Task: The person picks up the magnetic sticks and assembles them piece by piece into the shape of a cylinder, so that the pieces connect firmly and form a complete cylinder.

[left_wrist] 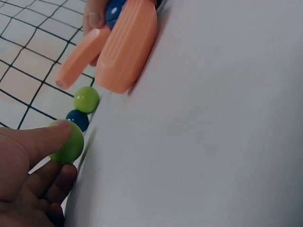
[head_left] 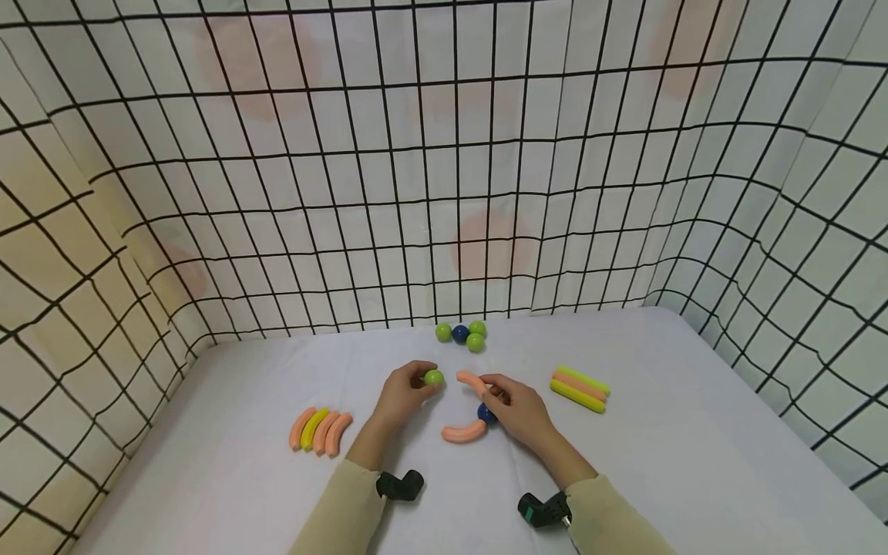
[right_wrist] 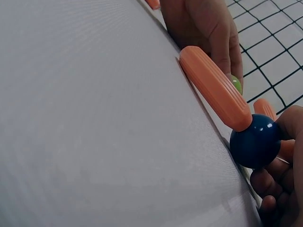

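My left hand [head_left: 405, 397] pinches a green ball [head_left: 434, 378] between thumb and fingers, seen closely in the left wrist view as a glossy green ball [left_wrist: 71, 146]. To its right, my right hand [head_left: 516, 408] grips an upper orange curved stick [head_left: 472, 381] beside a dark blue ball [head_left: 487, 414]. A lower orange curved stick [head_left: 463, 433] meets that ball at its end. In the right wrist view this ridged lower stick [right_wrist: 215, 87] touches the blue ball [right_wrist: 255, 141]. The fingers partly hide where the upper stick and the ball meet.
At the left lies a row of curved sticks [head_left: 320, 431], orange and yellow. Straight yellow and orange sticks [head_left: 580, 388] lie at the right. Several green balls [head_left: 443, 332] and one dark blue ball [head_left: 461, 334] sit at the back, before a black-gridded white wall [head_left: 472, 177].
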The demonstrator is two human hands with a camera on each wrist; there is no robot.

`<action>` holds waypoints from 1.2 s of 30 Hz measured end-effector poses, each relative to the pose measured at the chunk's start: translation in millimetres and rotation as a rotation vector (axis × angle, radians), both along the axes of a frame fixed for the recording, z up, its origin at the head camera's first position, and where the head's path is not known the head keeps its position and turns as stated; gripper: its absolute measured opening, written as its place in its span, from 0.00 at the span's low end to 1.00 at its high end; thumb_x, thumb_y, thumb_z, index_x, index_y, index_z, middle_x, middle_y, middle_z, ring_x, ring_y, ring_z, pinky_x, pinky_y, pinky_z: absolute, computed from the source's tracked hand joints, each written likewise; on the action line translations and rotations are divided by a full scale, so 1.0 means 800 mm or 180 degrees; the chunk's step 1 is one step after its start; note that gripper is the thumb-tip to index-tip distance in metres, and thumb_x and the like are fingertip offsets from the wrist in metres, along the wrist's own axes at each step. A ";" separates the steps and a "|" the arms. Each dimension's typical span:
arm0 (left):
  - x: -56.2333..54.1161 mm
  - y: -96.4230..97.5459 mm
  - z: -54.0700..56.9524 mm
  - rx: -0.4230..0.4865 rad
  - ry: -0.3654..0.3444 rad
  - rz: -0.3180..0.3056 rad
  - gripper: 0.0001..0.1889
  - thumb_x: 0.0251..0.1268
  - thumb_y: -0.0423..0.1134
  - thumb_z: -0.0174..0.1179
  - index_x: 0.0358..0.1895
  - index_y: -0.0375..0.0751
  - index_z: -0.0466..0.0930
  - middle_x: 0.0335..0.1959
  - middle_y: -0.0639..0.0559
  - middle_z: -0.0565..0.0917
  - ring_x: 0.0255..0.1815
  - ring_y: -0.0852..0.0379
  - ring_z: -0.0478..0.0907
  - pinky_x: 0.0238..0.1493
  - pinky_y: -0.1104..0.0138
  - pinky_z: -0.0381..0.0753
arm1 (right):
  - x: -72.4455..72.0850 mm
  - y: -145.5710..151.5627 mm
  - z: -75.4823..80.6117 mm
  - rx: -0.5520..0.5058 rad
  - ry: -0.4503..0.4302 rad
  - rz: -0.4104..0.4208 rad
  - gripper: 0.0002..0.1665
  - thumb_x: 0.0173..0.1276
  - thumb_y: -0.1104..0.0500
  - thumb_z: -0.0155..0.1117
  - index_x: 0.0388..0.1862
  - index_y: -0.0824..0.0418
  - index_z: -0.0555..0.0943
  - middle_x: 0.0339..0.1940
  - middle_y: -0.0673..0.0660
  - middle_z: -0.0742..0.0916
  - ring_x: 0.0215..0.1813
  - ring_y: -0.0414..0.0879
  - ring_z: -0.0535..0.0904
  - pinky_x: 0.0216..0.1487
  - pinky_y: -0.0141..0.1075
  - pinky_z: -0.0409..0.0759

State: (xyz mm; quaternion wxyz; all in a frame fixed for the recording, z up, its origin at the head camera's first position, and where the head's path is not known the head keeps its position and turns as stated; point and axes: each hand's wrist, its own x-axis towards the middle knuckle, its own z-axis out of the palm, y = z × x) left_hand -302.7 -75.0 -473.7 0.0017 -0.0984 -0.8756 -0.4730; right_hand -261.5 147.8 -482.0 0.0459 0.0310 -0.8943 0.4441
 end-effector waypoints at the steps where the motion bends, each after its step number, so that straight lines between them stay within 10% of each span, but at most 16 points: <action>1: 0.002 0.001 -0.001 -0.0006 0.0037 -0.0015 0.19 0.63 0.37 0.68 0.58 0.41 0.81 0.49 0.45 0.85 0.48 0.52 0.80 0.50 0.58 0.80 | 0.000 0.000 0.000 0.0013 0.0002 -0.0005 0.17 0.71 0.49 0.64 0.57 0.45 0.83 0.35 0.47 0.85 0.35 0.41 0.75 0.39 0.35 0.72; 36: 0.014 0.005 -0.008 0.0529 0.0229 -0.0223 0.19 0.64 0.37 0.68 0.58 0.43 0.81 0.51 0.45 0.87 0.43 0.56 0.80 0.42 0.67 0.79 | -0.004 -0.001 0.000 0.0236 0.0021 -0.0011 0.16 0.70 0.52 0.63 0.56 0.45 0.84 0.38 0.46 0.87 0.38 0.38 0.78 0.41 0.36 0.74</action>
